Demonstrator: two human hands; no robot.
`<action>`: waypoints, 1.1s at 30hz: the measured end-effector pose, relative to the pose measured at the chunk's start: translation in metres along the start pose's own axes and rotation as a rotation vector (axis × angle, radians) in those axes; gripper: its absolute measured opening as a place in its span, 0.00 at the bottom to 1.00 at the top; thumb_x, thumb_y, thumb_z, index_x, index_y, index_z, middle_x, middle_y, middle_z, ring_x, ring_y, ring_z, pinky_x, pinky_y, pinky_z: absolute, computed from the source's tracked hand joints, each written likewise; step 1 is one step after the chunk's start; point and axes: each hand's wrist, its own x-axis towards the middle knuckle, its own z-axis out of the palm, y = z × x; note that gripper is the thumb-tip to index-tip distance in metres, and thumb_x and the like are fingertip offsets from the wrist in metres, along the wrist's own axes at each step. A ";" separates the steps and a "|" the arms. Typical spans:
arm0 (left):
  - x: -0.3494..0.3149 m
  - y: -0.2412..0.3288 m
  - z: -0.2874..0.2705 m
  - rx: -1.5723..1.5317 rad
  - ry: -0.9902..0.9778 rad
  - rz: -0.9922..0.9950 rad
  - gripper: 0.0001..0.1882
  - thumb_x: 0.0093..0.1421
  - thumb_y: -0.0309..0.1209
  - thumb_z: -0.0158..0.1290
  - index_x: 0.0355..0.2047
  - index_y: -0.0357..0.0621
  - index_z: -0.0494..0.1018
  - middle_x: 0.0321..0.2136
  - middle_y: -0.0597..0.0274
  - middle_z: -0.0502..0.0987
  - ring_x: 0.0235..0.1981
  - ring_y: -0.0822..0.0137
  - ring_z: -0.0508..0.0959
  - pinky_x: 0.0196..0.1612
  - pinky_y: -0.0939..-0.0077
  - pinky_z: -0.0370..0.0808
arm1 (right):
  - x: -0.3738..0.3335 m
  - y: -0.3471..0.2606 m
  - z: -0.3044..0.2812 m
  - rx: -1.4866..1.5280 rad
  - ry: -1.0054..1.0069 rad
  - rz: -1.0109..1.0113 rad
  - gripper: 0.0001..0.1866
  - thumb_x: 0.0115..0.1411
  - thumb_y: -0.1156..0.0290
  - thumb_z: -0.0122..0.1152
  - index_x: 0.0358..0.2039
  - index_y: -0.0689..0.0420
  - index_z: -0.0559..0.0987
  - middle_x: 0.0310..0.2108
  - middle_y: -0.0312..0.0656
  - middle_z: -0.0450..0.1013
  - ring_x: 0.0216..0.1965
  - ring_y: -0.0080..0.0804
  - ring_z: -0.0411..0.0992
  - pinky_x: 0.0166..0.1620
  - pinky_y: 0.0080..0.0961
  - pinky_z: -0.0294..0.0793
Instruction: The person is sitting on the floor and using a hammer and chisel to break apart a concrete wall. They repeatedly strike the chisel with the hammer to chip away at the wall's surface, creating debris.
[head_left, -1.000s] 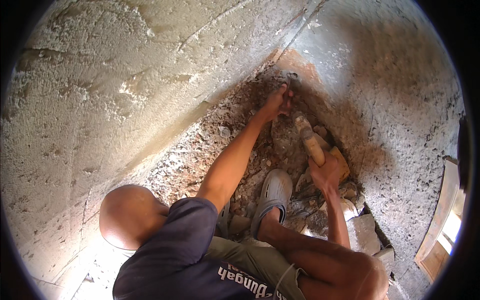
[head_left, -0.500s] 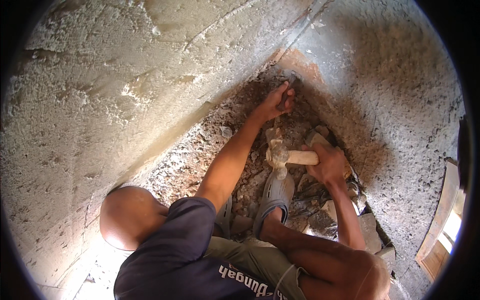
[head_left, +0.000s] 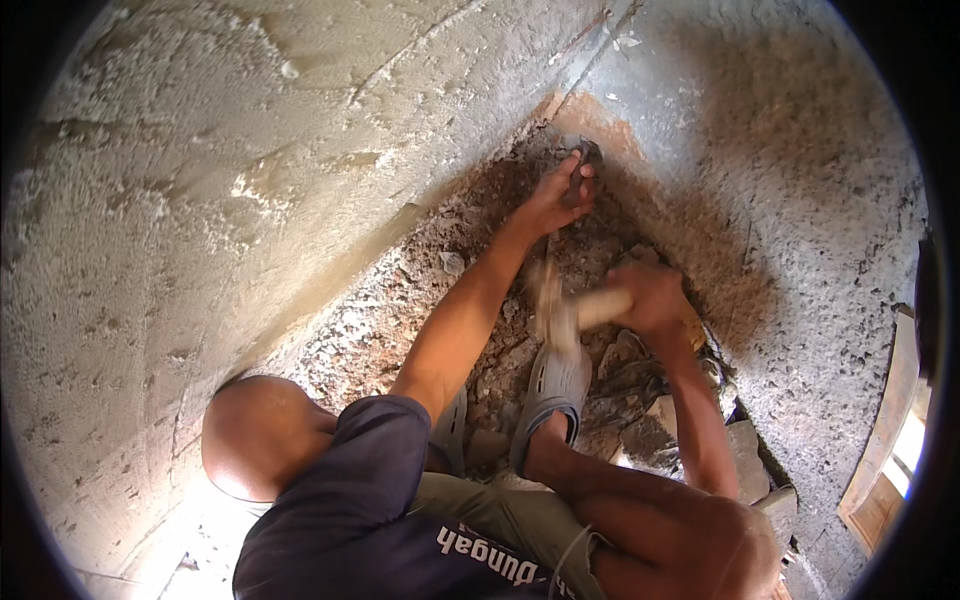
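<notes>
At the corner where two rough walls meet, my left hand (head_left: 553,203) is closed round a dark metal chisel (head_left: 590,152), whose far end reaches the base of the corner. My right hand (head_left: 655,302), nearer and to the right, grips the wooden handle of a hammer (head_left: 603,307). The hammer head, smeared by motion, hangs over the rubble just beyond my right shoe, apart from the chisel. Broken rubble and dirt (head_left: 440,275) cover the ground beneath both hands.
The left wall (head_left: 250,210) and right wall (head_left: 810,230) close in on both sides. My grey clog (head_left: 555,385) and bent knees stand close below the hammer. Broken blocks (head_left: 742,455) lie along the right wall, and a wooden frame (head_left: 880,440) stands at the far right.
The hammer has swung slightly with my right hand, and its head is now blurred. My left hand stays at the corner with the chisel, tilted a little differently.
</notes>
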 end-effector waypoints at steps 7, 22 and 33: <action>0.021 0.011 -0.022 0.079 -0.185 -0.006 0.13 0.72 0.46 0.47 0.34 0.55 0.65 0.20 0.70 0.65 0.21 0.71 0.67 0.25 0.67 0.68 | -0.006 -0.001 -0.006 -0.076 0.045 0.322 0.10 0.49 0.64 0.67 0.30 0.54 0.79 0.26 0.48 0.78 0.30 0.52 0.78 0.35 0.47 0.77; 0.010 0.011 -0.031 1.105 0.236 0.058 0.29 0.71 0.55 0.45 0.28 0.41 0.76 0.15 0.66 0.71 0.17 0.72 0.70 0.24 0.69 0.68 | -0.023 -0.014 -0.008 -0.032 0.104 0.123 0.08 0.47 0.68 0.66 0.21 0.54 0.75 0.19 0.47 0.73 0.23 0.50 0.74 0.28 0.43 0.73; 0.002 0.033 -0.018 1.079 0.311 0.044 0.29 0.69 0.57 0.48 0.26 0.44 0.75 0.14 0.66 0.71 0.16 0.71 0.71 0.24 0.70 0.68 | -0.023 -0.010 -0.012 -0.082 -0.029 0.224 0.08 0.47 0.66 0.67 0.27 0.52 0.80 0.25 0.44 0.78 0.28 0.45 0.78 0.31 0.42 0.77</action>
